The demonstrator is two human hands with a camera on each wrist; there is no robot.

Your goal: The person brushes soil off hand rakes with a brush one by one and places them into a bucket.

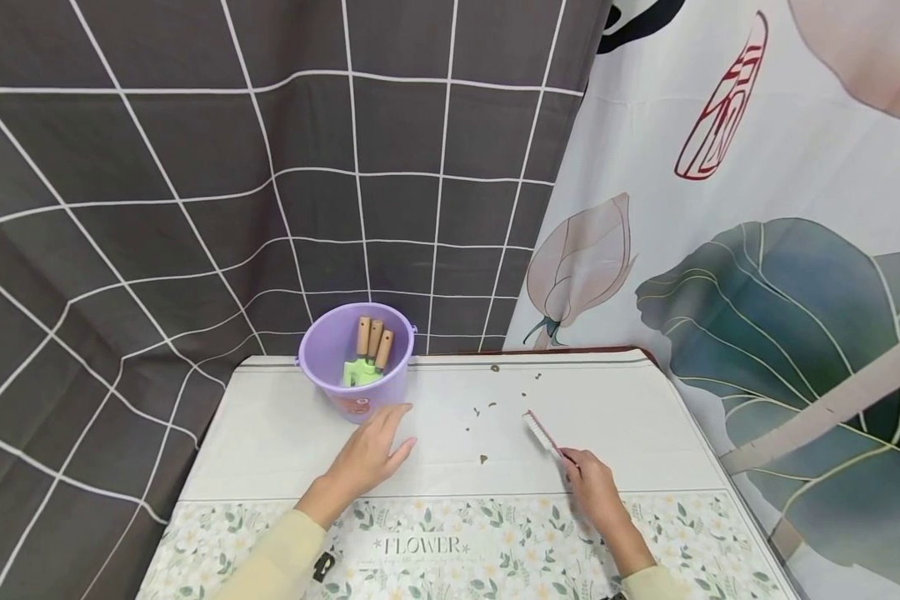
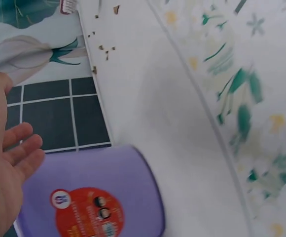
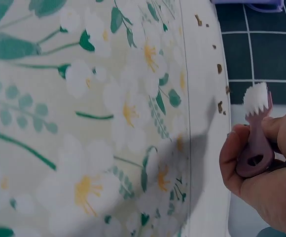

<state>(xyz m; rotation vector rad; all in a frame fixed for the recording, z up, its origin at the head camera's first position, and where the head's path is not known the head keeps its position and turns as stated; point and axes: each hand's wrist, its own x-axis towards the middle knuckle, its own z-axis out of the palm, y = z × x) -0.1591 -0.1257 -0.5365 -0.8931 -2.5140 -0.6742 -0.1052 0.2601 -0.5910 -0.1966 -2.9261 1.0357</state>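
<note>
In the head view my right hand [image 1: 591, 486] grips the handle of a small brush [image 1: 543, 433] with white bristles, held over the right half of the table. The right wrist view shows the brush's mauve handle [image 3: 256, 150] between thumb and fingers. My left hand [image 1: 372, 450] is held with fingers extended just in front of a purple bucket [image 1: 354, 398]; whether it touches the bucket I cannot tell. Inside the bucket stand several wooden-handled tools [image 1: 374, 340], one with a green head. Small brown crumbs [image 1: 483, 458] lie scattered on the white tabletop between the bucket and the brush.
A table [image 1: 450, 417] has a white back part and a floral front part printed "FLOWER". Behind it hangs a dark grid-patterned curtain [image 1: 397, 208], with a white floral curtain [image 1: 645, 250] at right. A pale pole [image 1: 832, 408] slants beside the table's right edge.
</note>
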